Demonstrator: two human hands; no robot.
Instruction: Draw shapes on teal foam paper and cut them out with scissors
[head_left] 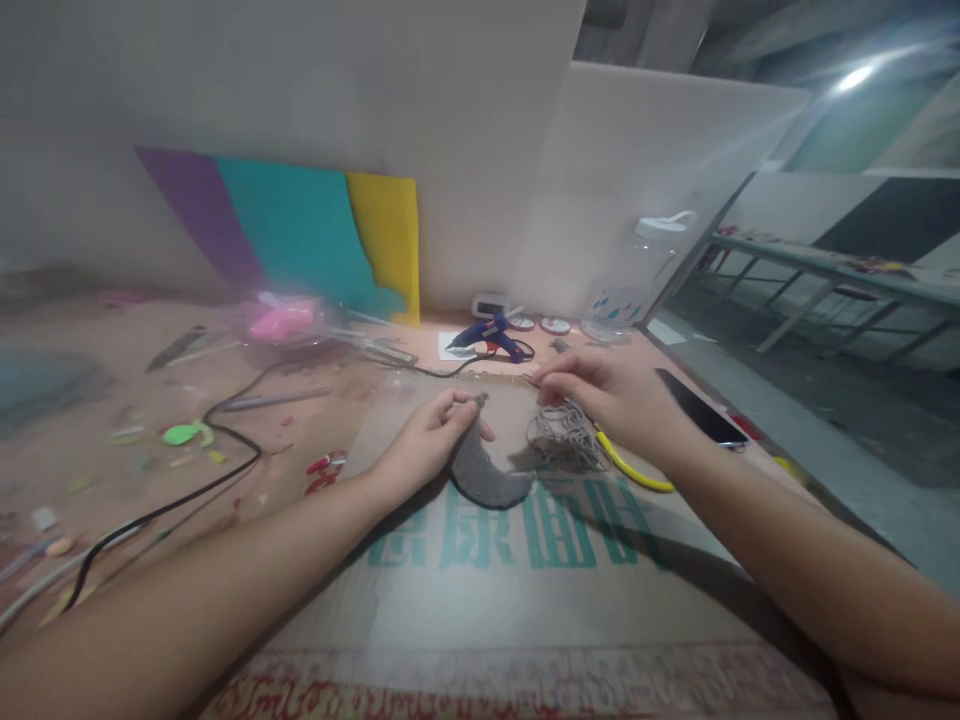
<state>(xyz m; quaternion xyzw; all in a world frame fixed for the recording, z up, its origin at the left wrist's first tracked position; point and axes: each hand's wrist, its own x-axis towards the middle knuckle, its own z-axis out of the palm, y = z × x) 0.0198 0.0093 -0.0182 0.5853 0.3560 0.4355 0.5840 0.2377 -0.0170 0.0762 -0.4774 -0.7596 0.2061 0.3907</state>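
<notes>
My left hand (439,432) pinches the upper end of a grey, fuzzy crescent-shaped piece (489,482). Its curved body hangs down and to the right over the printed board. Closed in a pinch, my right hand (589,390) is to the right, apart from the crescent. A thin strand, by its look grey yarn, shows at those fingertips. Right below them lies a loose tangle of grey yarn (566,436), partly covered by the hand. A yellow curved handle or tube (634,470) pokes out beside the tangle, its other part hidden.
Behind my hands rests a blue glue gun (487,335) with its black cable (247,440) running left. A clear bottle (622,285) stands at the back right, a phone (701,408) near the right edge. Coloured scraps and a pink bundle (283,322) litter the left side.
</notes>
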